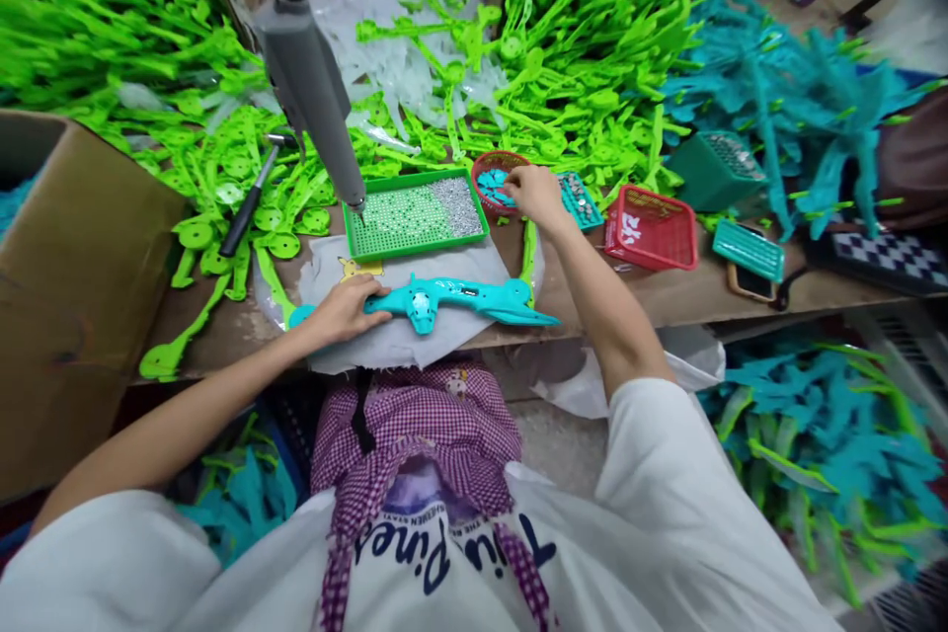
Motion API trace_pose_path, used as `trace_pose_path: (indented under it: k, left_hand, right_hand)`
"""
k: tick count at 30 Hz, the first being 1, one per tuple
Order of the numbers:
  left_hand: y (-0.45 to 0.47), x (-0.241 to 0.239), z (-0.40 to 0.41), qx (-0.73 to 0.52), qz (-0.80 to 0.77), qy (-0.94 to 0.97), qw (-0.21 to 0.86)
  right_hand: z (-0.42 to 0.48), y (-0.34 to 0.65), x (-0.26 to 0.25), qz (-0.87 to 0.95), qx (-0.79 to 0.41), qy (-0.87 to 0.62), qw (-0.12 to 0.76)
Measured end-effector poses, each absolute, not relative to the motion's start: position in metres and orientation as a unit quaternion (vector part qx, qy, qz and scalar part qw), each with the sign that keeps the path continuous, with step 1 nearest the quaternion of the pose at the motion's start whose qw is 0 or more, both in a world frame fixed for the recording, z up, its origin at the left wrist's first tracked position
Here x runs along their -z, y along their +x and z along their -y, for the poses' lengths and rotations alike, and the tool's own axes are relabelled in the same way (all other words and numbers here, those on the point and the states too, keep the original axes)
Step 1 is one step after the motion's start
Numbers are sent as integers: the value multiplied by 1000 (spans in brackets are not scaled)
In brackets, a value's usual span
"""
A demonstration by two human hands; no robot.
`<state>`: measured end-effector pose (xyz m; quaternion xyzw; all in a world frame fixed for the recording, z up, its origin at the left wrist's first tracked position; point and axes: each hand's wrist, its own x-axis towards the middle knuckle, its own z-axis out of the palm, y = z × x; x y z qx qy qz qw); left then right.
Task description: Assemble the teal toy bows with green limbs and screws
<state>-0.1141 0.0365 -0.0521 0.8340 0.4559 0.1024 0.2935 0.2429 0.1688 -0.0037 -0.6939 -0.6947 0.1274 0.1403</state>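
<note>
My left hand (348, 308) grips the left end of a long turquoise plastic part (463, 293), which lies across a grey cloth (436, 348) at the table's front edge. The part has a knob-like piece jutting toward me. At a round red basket (485, 158), my right hand (534, 195) dips its bent, closed fingertips among small turquoise pieces (490, 186); whatever they pinch is hidden. Behind the cloth sits a green tray (415, 252) of small silvery screws. The tip of a grey hanging electric screwdriver (315, 99) is over the tray's left side.
Heaps of bright green plastic parts (607, 39) cover the back of the table. A hammer (252, 202) lies on them at left, beside a cardboard box (81, 286). Rightward stand a small turquoise tray (580, 202), a red basket (656, 229) and turquoise parts (785, 109).
</note>
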Motion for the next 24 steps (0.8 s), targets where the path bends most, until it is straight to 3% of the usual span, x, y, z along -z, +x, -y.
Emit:
trace_pose_path:
  k: [8, 15, 19, 22, 24]
  left_hand:
    - [-114, 52, -35, -105, -457, 831, 300]
    - [-113, 52, -34, -103, -461, 829, 300]
    - [-113, 52, -34, -103, -460, 828, 303]
    - [-113, 53, -34, -103, -453, 831, 307]
    - [-114, 53, -35, -105, -456, 830, 304]
  right_hand:
    - [-216, 247, 42, 713, -125, -687, 64]
    - [-201, 258, 25, 675, -136, -647, 329]
    - [-130, 241, 17, 700, -290, -540, 366]
    - [-84, 230, 19, 711, -443, -450, 309]
    - [-73, 227, 23, 738, -477, -401, 259]
